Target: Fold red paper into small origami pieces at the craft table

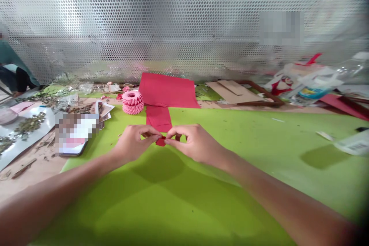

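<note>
A long red paper strip (158,119) lies on a lime-green mat (230,138), beside a pink paper rosette (133,102), before a silver perforated metal screen (184,19) patterned with round holes.

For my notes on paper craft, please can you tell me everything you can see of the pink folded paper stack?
The pink folded paper stack is a short, round pile of layered paper folds, with toothed edges around its side and a central hole on top. It looks like pink paper and seems intact. It stands upright near the far edge of the green mat, left of the red paper strip. Neither the left hand nor the right hand touches it.
</note>
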### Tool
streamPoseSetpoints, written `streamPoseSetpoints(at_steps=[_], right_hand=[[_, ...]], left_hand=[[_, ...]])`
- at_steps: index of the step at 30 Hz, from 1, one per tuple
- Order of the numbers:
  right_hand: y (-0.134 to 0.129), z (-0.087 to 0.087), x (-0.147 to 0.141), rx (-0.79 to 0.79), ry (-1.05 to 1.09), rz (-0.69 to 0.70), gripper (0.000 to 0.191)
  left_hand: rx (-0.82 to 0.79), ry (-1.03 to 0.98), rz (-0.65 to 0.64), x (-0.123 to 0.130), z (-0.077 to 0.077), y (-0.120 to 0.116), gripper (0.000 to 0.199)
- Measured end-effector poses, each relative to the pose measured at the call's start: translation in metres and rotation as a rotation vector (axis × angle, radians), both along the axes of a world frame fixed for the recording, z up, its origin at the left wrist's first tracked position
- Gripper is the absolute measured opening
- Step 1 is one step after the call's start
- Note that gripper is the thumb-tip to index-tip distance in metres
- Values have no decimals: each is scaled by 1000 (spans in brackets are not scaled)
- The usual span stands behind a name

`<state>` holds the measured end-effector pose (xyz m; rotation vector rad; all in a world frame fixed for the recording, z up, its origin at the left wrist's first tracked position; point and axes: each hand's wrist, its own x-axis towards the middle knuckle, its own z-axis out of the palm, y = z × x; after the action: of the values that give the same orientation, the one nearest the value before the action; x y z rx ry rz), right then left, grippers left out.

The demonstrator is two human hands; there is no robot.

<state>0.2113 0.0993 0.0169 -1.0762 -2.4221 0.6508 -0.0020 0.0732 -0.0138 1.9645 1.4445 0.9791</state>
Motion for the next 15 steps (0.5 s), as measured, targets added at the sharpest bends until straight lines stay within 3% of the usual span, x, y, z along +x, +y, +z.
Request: streamPoseSetpoints(at_steps=[6, 11, 15], right_hand=[[3, 0, 2, 68, 10, 127, 15], [3, -2, 3, 125, 23, 90, 15], [2, -4, 3, 215, 22, 73, 10]], left_hand=[[-6, 3, 1, 0, -3, 1, 16], [-1, -4, -1, 0, -5, 1, 17], [34, -36, -89, 1, -2, -2, 18]])
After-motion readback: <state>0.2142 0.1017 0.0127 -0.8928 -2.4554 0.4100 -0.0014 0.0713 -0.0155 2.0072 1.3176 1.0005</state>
